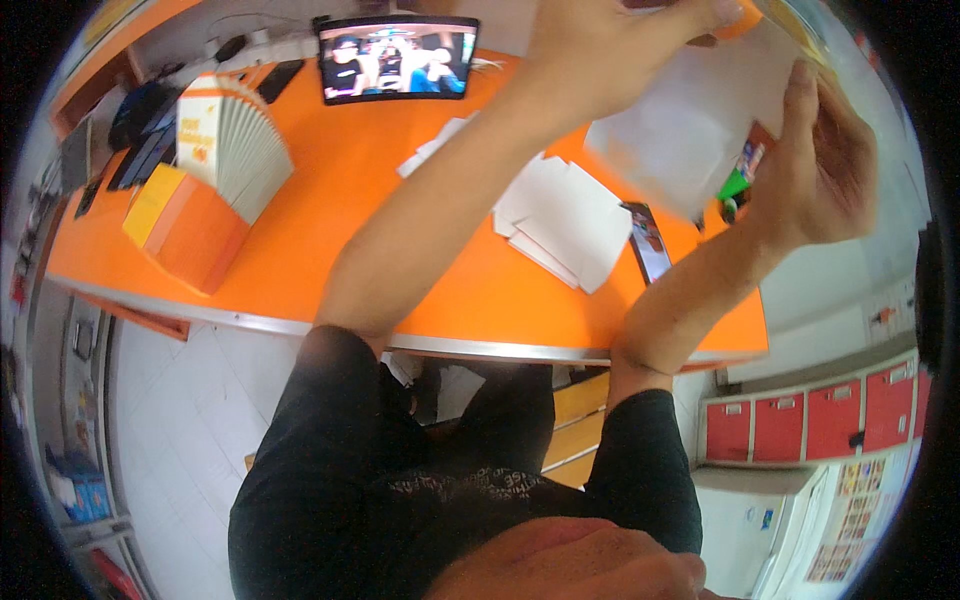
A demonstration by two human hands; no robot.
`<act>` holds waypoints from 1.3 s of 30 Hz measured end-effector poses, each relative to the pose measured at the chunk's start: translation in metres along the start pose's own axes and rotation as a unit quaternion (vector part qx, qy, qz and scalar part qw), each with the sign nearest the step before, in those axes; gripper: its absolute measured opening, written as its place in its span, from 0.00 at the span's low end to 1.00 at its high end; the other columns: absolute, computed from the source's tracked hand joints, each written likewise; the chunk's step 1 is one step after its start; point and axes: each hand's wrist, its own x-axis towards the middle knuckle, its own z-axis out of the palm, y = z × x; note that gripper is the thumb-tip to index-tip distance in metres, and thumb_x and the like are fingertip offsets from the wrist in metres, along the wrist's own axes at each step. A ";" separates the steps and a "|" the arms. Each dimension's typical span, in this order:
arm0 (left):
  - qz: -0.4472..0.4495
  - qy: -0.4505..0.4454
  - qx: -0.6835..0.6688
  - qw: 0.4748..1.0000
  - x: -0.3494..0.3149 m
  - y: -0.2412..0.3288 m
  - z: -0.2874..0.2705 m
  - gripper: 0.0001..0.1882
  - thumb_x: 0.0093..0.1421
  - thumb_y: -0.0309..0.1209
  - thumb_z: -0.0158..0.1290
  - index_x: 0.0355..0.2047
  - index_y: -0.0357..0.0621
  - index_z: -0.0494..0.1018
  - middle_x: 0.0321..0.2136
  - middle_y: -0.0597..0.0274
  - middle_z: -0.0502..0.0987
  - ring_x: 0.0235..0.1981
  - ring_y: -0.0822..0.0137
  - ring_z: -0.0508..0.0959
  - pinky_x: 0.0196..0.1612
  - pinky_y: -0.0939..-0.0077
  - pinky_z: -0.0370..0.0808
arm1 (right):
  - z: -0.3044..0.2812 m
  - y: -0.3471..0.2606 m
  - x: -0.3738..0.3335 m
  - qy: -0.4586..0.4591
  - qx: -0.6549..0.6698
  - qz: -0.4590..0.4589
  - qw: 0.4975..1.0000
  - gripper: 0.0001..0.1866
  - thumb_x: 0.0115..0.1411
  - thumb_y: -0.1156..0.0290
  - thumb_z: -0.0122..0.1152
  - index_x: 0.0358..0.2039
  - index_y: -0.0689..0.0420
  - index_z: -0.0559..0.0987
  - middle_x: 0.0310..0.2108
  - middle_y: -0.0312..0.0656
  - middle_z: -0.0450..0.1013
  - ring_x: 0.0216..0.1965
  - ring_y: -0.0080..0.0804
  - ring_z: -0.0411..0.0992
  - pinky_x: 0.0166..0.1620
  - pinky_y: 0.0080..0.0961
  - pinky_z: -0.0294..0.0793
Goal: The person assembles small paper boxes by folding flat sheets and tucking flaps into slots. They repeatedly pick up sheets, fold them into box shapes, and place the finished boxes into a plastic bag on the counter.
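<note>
Raised over the far right of the table is a white card sheet [665, 125] with orange and yellow parts at its upper edge, smeared by motion. My left hand [650, 40] pinches it from above, by the orange part; some of its fingers run out of the picture. My right hand [825, 160] is curled at the sheet's right side, thumb pointing up along the edge. Below them, loose white card sheets [570, 220] lie overlapping on the orange table [440, 290].
Nested white and yellow-orange cartons [230, 150] stand at the table's left, beside an orange and yellow carton stack [190, 225]. A lit tablet [398, 60] stands at the back. A phone [648, 243] lies right of the sheets. Red lockers [780, 425] are at the right.
</note>
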 end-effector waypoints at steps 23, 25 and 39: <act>0.217 0.065 0.240 0.944 -0.009 -0.006 0.020 0.10 0.58 0.20 0.61 0.41 0.30 0.81 0.34 0.55 0.84 0.33 0.73 0.83 0.37 0.82 0.79 | -0.015 0.000 0.003 -0.064 0.098 0.038 0.992 0.06 0.54 0.83 0.69 0.33 0.69 0.84 0.34 0.53 0.81 0.34 0.32 0.81 0.37 0.24 0.81; 0.225 0.054 0.319 0.919 -0.009 -0.007 0.019 0.10 0.60 0.20 0.60 0.42 0.29 0.80 0.35 0.54 0.84 0.34 0.73 0.82 0.38 0.82 0.79 | -0.008 0.002 0.000 -0.067 0.153 0.026 0.986 0.06 0.55 0.84 0.68 0.35 0.71 0.83 0.35 0.52 0.81 0.36 0.32 0.80 0.39 0.25 0.81; 0.079 0.035 0.141 0.986 -0.022 -0.020 -0.005 0.13 0.66 0.21 0.54 0.48 0.25 0.76 0.39 0.55 0.82 0.41 0.72 0.80 0.47 0.78 0.78 | 0.031 -0.011 -0.015 0.005 0.024 -0.079 0.997 0.07 0.52 0.87 0.68 0.30 0.66 0.79 0.34 0.48 0.77 0.37 0.31 0.75 0.42 0.22 0.72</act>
